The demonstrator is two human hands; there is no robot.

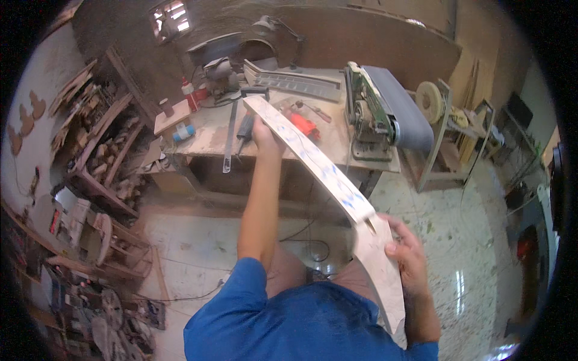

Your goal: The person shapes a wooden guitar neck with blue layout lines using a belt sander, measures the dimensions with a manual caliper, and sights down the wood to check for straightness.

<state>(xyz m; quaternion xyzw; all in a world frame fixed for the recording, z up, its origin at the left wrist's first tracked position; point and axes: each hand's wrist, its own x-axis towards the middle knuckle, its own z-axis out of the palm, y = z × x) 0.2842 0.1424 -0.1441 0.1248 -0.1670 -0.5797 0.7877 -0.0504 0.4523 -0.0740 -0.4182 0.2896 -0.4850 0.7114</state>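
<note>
A pale wooden guitar neck (319,165) with blue marks along its face stretches diagonally in front of me, its headstock (379,268) towards my body on the right. My left hand (267,137) is wrapped around the far, narrow end from below, with its fingers partly hidden by the wood. Against the side of the headstock, my right hand (406,249) grips with its thumb on top and the other fingers around the edge. A small dark slot (369,225) shows where the neck meets the headstock. Beyond the neck, an orange-red object (304,126) lies on the workbench.
The dusty workbench (208,139) carries a belt sander (391,102) on its right, plus a metal ruler (230,135), a red-capped bottle (189,93) and a lamp (265,25). Wood scraps fill a left-hand shelf (96,156). A cord (313,242) loops across the floor.
</note>
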